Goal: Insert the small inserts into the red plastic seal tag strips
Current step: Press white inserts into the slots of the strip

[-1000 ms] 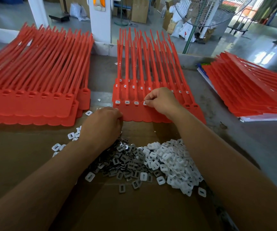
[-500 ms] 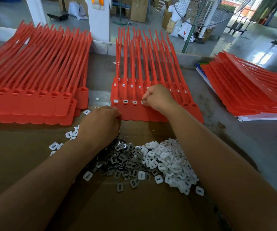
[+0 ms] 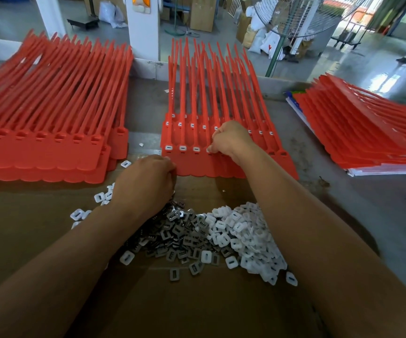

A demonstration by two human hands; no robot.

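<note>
- Left of the middle strip stack (image 3: 197,167): a second strip stack (image 3: 45,152).
- Left hand (image 3: 145,184) at the middle stack's near edge, fingers curled under; I cannot tell what it holds.
- Nearer than that stack, on cardboard (image 3: 26,228): grey inserts (image 3: 175,235) and white inserts (image 3: 245,230), heaped.
- Right hand (image 3: 231,140), fingers curled, pinches one white insert (image 3: 208,150) at the stack's fourth socket, just right of three filled sockets (image 3: 182,148).
- Right: a third strip stack (image 3: 367,132).

We find the middle stack (image 3: 221,106) of strips at frame centre on the surface (image 3: 319,147), with the left stack (image 3: 50,106) at its left and the right stack (image 3: 367,125) at far right. Below the middle stack, inserts (image 3: 221,235) lie heaped on cardboard (image 3: 197,308), lower centre. A fan (image 3: 294,20) stands behind, upper right.
</note>
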